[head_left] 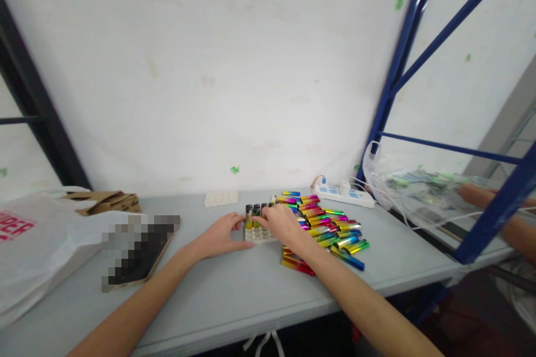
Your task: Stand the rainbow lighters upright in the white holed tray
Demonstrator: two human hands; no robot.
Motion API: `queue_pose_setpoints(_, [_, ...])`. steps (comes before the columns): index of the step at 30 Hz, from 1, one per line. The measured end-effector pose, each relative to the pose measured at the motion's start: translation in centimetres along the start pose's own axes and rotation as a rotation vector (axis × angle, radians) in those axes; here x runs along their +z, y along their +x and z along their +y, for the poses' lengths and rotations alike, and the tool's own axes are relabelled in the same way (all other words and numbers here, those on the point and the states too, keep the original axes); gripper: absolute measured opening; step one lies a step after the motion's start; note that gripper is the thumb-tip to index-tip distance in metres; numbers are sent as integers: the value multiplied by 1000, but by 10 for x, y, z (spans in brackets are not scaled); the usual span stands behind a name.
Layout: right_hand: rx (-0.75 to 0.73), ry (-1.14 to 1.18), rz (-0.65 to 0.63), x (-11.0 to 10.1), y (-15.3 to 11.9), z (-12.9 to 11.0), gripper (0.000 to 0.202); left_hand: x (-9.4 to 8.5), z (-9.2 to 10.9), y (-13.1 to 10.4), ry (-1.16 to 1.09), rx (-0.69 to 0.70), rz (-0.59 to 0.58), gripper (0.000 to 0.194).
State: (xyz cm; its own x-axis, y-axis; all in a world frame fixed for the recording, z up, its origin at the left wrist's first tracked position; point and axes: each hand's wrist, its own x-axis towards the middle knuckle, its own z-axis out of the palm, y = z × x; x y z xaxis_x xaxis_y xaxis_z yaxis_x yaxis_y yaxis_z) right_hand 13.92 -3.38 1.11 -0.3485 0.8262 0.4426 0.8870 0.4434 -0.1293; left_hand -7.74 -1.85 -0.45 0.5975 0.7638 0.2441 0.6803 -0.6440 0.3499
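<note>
A small white tray with a grid of holes (256, 236) lies on the table in front of me. Along its back stand several shiny cylinders with dark tops (248, 217), upright in the holes. My left hand (224, 236) grips the tray's left end, thumb along the front corner and fingers curled at the side. Over the tray's right part, my right hand (281, 224) is closed, fingertips down among the upright cylinders; what they pinch is hidden. Beside it, to the right, lies a loose pile of metallic rainbow-coloured cylinders (320, 230), partly covered by my right wrist.
Another white tray (221, 198) lies near the wall. A power strip (344, 196) with cables is at the back right. On the left are a dark flat device (144, 259), folded cardboard (106, 202) and a white plastic bag (54, 251). Beyond the blue frame (387, 95), another person's arm shows.
</note>
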Motion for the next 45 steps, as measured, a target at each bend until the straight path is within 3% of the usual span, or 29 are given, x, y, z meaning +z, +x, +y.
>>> queue_pose_setpoints(3, [20,-28,23,-13,5,12,56,-1,2,0,-11,-9,-8,59])
queue_pose_setpoints(7, [194,-34,117,-19,23,66,54,-3,3,1,-22,-18,-13,61])
queue_pose_setpoints(13, [170,-120,-152,7,59,139,32,-8,0,-1,-49,-68,-56,61])
queue_pose_setpoints(16, [150,-121,-254,18,67,155,22,-10,0,-3,-36,-76,-61,59])
queue_pose_setpoints(20, [102,-87,-290,22,66,165,21,-11,2,-3,-17,-71,-52,58])
queue_pose_setpoints(26, [63,-44,-223,9,54,165,25,-10,4,-4,-18,-21,-41,53])
queue_pose_setpoints(29, [115,14,-77,-1,48,157,35,-8,3,-6,-38,-5,-14,50])
queue_pose_setpoints(34, [116,405,178,-10,41,135,35,-1,5,-6,-50,-8,63,56])
queue_pose_setpoints(39, [149,769,167,-9,31,109,44,8,4,-2,-42,-2,99,59])
queue_pose_setpoints(45, [7,764,119,-25,15,82,41,7,3,1,-44,22,75,55])
